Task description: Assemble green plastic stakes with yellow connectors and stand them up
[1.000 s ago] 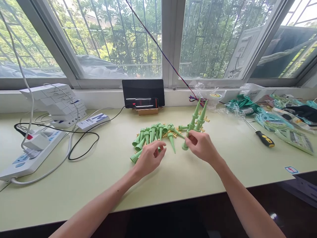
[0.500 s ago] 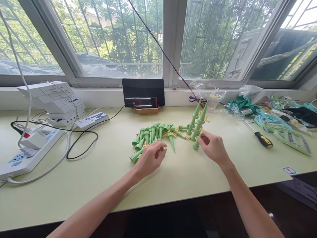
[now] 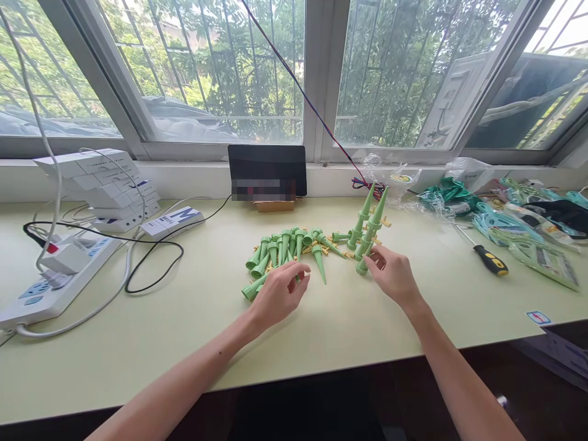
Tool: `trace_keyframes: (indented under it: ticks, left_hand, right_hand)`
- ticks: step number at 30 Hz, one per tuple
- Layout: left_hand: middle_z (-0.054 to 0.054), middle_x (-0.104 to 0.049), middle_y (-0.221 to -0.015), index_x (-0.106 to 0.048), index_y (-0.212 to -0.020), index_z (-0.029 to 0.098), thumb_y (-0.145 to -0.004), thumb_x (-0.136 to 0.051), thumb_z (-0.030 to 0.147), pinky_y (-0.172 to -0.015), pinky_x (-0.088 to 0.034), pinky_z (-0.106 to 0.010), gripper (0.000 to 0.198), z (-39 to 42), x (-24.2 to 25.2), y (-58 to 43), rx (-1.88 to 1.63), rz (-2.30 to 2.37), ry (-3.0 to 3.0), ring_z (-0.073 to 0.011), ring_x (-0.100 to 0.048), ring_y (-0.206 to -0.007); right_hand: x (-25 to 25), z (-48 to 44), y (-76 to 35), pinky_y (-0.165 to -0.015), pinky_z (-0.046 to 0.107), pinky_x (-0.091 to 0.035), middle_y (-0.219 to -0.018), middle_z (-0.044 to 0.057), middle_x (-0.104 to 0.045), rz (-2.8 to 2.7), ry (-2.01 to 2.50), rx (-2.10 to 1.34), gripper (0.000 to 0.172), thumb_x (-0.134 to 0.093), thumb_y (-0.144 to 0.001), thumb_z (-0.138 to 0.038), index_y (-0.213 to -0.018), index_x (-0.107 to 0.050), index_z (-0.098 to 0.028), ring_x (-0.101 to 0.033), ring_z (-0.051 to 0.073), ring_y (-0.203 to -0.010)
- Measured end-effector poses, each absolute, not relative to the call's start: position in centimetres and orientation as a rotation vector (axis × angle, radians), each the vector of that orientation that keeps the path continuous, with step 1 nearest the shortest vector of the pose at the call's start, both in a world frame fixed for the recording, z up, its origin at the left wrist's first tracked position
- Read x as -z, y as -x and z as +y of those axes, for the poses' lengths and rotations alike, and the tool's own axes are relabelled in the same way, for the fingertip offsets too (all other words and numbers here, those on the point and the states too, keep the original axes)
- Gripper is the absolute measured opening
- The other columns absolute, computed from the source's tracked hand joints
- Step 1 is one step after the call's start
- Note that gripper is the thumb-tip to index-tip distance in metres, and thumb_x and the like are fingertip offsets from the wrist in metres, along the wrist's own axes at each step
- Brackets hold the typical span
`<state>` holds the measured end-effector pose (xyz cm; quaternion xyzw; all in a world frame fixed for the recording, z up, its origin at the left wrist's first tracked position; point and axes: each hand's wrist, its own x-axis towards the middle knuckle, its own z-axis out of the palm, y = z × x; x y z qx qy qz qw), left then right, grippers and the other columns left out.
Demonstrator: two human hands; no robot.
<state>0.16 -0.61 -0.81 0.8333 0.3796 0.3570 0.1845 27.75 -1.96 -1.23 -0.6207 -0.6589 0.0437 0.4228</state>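
Two leaning stacks of nested green plastic watering spikes with small yellow valves stand right of centre. My right hand (image 3: 394, 277) is at the base of the nearer stack (image 3: 369, 236), thumb and fingers closed on its lowest spike; the fingers partly hide it. Just behind rises the other stack (image 3: 359, 220). My left hand (image 3: 281, 291) hovers by the front of a loose pile of green spikes (image 3: 285, 242), its fingers curled, with a gap between thumb and fingertips and nothing visible in it. One single spike (image 3: 318, 264) lies apart, pointing towards me, between the hands.
Yellow valves (image 3: 327, 250) lie among the pile. A black-handled screwdriver (image 3: 490, 260) and bagged items (image 3: 542, 245) are at right. On the left are a power strip (image 3: 59, 294), cables and stacked white boxes (image 3: 98, 190). A dark tablet (image 3: 266, 162) stands by the window.
The base of the nearer stack has shifted slightly left, in line with the stack behind, with my right hand at it. My left hand has stayed in place.
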Motion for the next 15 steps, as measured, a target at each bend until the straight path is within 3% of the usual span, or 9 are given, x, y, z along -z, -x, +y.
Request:
trace_keyframes:
  ticks: [6,15]
  left_hand:
    - [0.000,-0.061,-0.081,-0.061,-0.094,0.021,-0.092,-0.049,0.023,-0.056,-0.041,-0.024,0.012,-0.6,0.7,-0.2,-1.013,1.074,-2.352,-0.0083,-0.045,-0.052]
    - [0.001,-0.061,-0.082,-0.060,-0.094,0.021,-0.092,-0.049,0.021,-0.057,-0.041,-0.024,0.011,-0.6,0.8,-0.1,-1.000,1.074,-2.360,-0.0079,-0.045,-0.052]
  right_hand:
    - [1.5,-2.1,-27.6,-0.057,0.029,-0.049,-0.071,0.003,-0.068,-1.594,1.555,-0.067,0.027,-0.059,-0.085,-0.046,-0.091,-0.061,-0.020,-0.057,0.015,-0.051]
    - [0.3,-3.3,-26.5,-0.054,0.025,-0.046,-0.060,-0.001,-0.058,-1.341,1.481,0.203,0.026,-0.061,-0.086,-0.045,-0.079,-0.058,-0.019,-0.053,0.013,-0.050]
